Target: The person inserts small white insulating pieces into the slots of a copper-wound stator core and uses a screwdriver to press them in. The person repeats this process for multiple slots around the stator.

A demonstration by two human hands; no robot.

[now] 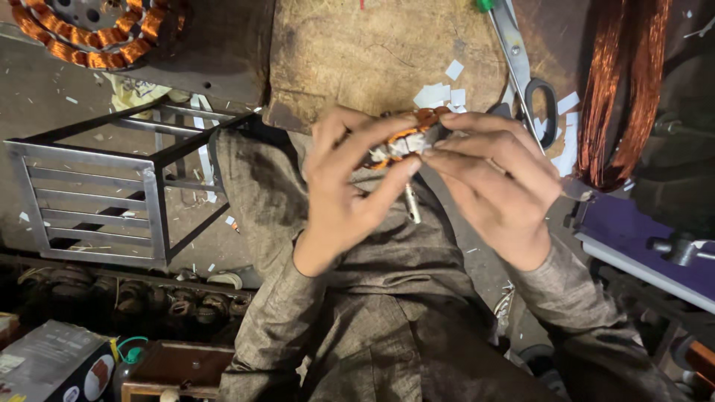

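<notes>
Workbench (350, 52) of worn brown wood fills the twelve o'clock part of the view, scattered with white paper scraps (441, 93). At nine o'clock a grey metal frame (97, 193) with slatted sides stands on the floor. A hank of copper wire (622, 89) hangs at two o'clock, reaching down toward a purple machine part (640, 238) at three o'clock. At eleven o'clock lies part of a round stator (97, 30) ringed with orange windings. Scissors (521, 71) with dark handles rest on the bench at one o'clock, blades pointing toward twelve. A box (52, 365) sits at seven o'clock.

Near the centre, the left hand (342, 193) is curled, its thumb and fingers closed around a small motor armature (406, 138) with copper windings and white paper slips. The right hand (499, 186) comes in from four o'clock, its fingers partly bent and its fingertips (439, 149) pinched on the armature's right end, touching the left thumb. The armature is held between both hands, just below the bench edge and above the person's grey-clothed lap. A thin metal shaft (412, 205) points down from it toward six o'clock, showing between the two palms.
</notes>
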